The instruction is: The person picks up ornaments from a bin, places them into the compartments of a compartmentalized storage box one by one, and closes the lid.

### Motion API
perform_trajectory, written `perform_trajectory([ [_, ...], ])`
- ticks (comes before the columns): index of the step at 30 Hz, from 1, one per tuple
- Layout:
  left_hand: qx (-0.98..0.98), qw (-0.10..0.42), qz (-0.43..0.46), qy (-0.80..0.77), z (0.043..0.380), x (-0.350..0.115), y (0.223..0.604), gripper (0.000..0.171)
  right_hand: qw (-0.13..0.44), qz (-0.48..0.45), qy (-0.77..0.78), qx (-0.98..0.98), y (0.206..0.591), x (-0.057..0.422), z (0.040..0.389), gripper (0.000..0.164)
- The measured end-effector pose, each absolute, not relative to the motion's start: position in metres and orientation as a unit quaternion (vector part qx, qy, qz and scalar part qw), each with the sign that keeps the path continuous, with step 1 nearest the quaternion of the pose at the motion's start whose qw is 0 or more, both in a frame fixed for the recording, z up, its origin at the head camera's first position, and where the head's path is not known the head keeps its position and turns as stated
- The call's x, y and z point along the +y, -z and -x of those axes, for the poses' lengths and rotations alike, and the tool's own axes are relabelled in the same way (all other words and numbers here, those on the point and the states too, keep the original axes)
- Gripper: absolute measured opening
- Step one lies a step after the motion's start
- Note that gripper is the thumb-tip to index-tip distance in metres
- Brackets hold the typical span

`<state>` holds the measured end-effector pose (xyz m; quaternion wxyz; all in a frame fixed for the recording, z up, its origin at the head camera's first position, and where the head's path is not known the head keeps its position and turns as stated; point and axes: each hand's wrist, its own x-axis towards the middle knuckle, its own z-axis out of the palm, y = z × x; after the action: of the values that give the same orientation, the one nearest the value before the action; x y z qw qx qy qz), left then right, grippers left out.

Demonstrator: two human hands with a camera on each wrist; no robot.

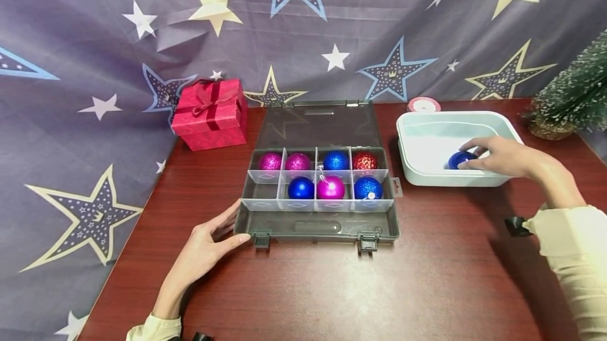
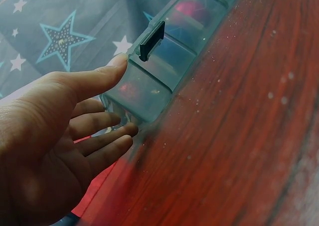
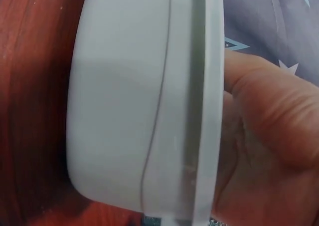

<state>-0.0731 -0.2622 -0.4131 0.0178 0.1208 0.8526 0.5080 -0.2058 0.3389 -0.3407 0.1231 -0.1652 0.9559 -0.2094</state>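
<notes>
My right hand [image 1: 505, 156] reaches over the rim of a white plastic basin [image 1: 455, 178]. Its thumb and fingers hold a shiny blue Christmas ball [image 1: 459, 160] inside; the basin wall hides the ball in the right wrist view. At its front left corner, a grey see-through compartment box [image 1: 317, 222] is touched by my left hand [image 1: 204, 251], thumb at the rim and fingers fairly straight along the side. Pink, blue and red balls sit in its compartments, among them a glittery red ball [image 1: 364, 161] and a smooth pink ball [image 1: 331, 187]. The front left compartment [image 1: 262, 190] holds no ball.
The box's lid [image 1: 322, 125] lies open toward the back. A red gift box [image 1: 211, 114] stands back left. Behind the basin lies a ribbon roll [image 1: 424, 104], and a small frosted tree [image 1: 571, 88] stands at the right. A starry cloth [image 1: 303, 40] hangs behind the table.
</notes>
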Motion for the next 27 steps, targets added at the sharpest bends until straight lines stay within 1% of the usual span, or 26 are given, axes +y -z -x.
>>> perform_trajectory([
  [4, 0.854, 0.019, -0.120, -0.507, 0.073, -0.262, 0.413, 0.072, 0.100, 0.166, 0.234, 0.953, 0.341, 0.337, 0.206, 0.046],
  [11, 0.852, 0.017, -0.122, -0.509, 0.073, -0.262, 0.413, 0.072, 0.034, 0.151, 0.295, 0.943, 0.339, 0.330, 0.199, 0.049],
  [19, 0.850, 0.014, -0.124, -0.511, 0.073, -0.262, 0.413, 0.072, -0.006, 0.148, 0.395, 0.907, 0.336, 0.317, 0.189, 0.047],
  [23, 0.851, 0.014, -0.125, -0.510, 0.073, -0.262, 0.413, 0.072, -0.035, 0.174, 0.425, 0.888, 0.335, 0.306, 0.188, 0.046],
  [27, 0.851, 0.014, -0.126, -0.509, 0.073, -0.262, 0.413, 0.072, -0.047, 0.198, 0.420, 0.884, 0.331, 0.294, 0.186, 0.044],
])
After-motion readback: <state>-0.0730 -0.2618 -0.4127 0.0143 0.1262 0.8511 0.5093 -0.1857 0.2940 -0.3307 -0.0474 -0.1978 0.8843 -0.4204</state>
